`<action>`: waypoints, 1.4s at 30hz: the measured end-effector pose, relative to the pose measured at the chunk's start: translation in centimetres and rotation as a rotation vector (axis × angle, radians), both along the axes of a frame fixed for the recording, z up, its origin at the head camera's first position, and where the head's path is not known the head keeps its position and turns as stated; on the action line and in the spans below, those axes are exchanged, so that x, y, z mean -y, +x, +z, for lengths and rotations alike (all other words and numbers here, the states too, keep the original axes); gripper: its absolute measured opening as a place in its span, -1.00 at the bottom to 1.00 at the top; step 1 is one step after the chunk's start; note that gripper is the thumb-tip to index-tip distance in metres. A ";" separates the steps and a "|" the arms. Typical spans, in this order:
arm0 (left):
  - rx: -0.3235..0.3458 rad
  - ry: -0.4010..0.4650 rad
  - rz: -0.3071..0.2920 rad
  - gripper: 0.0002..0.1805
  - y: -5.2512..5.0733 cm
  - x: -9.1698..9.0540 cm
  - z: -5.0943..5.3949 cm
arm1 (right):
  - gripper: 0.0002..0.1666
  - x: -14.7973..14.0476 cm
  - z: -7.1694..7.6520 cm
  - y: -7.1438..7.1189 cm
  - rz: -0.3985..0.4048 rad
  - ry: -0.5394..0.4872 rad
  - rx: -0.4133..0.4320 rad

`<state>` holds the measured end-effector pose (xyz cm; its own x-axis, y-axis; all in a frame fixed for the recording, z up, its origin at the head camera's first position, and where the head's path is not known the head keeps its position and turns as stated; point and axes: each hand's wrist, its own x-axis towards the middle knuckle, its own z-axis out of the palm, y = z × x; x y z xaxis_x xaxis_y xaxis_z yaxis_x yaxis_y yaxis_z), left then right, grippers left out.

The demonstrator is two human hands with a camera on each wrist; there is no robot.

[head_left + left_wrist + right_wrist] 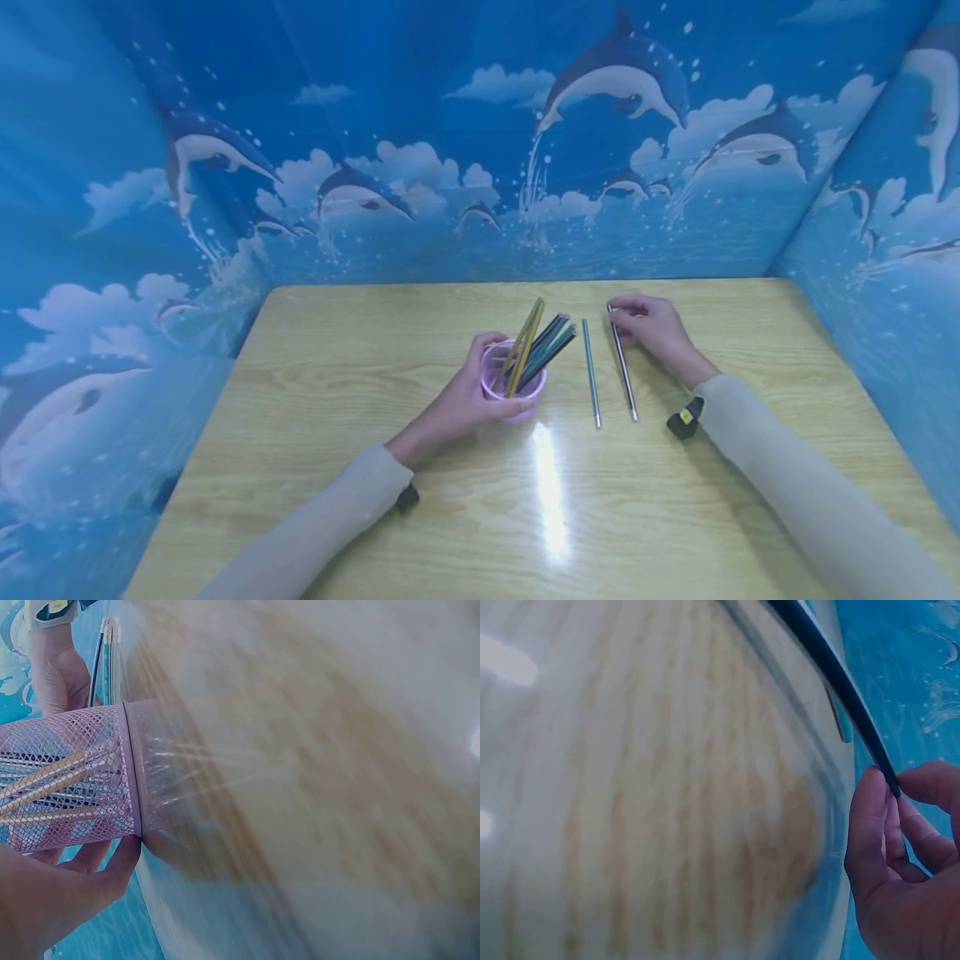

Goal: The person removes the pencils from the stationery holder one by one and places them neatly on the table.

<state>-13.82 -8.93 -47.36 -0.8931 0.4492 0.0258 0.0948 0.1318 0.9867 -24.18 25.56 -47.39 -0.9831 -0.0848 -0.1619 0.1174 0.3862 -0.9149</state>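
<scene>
Glossy table (337,358), blue backdrop (420,50) (dolphins (622,58)) — left hand (465,396) grips pink cup (71,776), right hand (662,329) pinches dark pencil (623,362).

Pencil cup (75,724) pink, mesh pattern; pencils inside (526,350) yellow, teal & dk. Left loose pencil (592,375) teal; right loose pencil (622,362) dk w/ pale streak. Worktop (337,350) lt. yellowish, wood-grain. Far wall (420,250) blue w/ white clouds (502,85), blue-&-white dolphins (618,79). Sleeves (795,462) plain, pale greyish.

cup (112,772) in head, left wrist views
</scene>
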 end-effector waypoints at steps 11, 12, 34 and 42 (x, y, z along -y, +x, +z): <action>-0.008 0.006 -0.016 0.10 -0.1 0.1 0.0 | -0.51 0.4 -0.6 -0.2 0.035 0.173 0.019; -0.011 0.008 -0.019 0.11 -0.2 0.1 -0.1 | -0.53 0.5 -0.6 -0.2 0.039 0.192 0.013; 0.002 -0.015 -0.004 0.14 -0.2 0.0 -0.1 | -0.53 0.3 -0.5 0.8 0.013 0.332 -0.033; -0.014 -0.029 -0.004 0.14 -0.1 0.1 -0.1 | -0.48 -0.3 0.4 1.7 -0.008 0.287 0.001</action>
